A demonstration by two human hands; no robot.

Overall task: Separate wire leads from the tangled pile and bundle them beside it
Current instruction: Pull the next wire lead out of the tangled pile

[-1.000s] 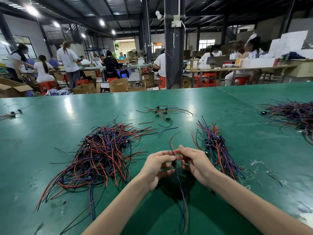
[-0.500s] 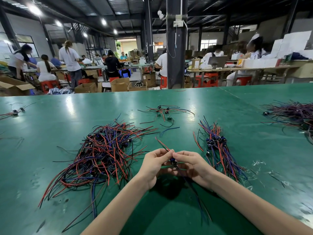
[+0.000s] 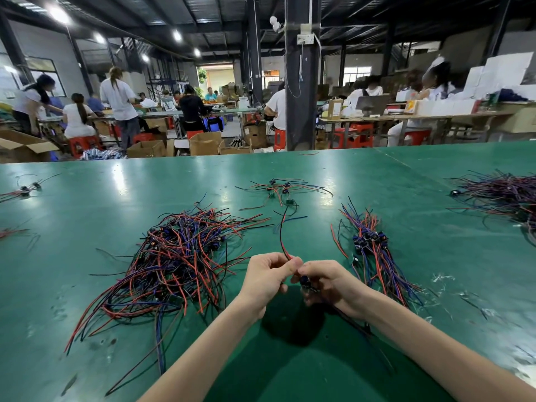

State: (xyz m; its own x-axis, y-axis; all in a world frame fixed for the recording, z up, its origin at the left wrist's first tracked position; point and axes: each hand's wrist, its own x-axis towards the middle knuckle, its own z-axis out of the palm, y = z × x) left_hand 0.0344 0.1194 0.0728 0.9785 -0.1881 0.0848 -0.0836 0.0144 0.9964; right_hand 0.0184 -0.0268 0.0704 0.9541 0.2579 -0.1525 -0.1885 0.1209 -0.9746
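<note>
Both forearms come in from the near edge and meet mid-frame over the table [image 3: 116, 187]. L hand [image 3: 268, 281] is knuckles-up with fingers curled in, thumb + forefinger tips pinching the wire lead [image 3: 280, 233] right where it leaves the fist. R hand [image 3: 330, 288] meets it fingertip to fingertip, fingers curled round a small dark-blue connector [image 3: 304, 280] on the same lead.

Hard to read from my end: the connector is mostly covered by R fingers, so I can't tell its shape or how the wires enter it. Dark strands run under the R wrist toward the near edge and blur out; can't count them. R forearm is cut off at the frame corner.

Position: the lead's red/black strand arcs up and away from the pinch, btwn the two heaps. Its far end gets near a few loose leads [image 3: 278, 188] farther out; can't tell if it touches them. Tangled pile [image 3: 174, 262] lies just left of the L hand, w/ stray ends near the wrist. The sorted bundle [image 3: 374, 250] lies just right of the R hand, connectors lined up across its middle.
</note>
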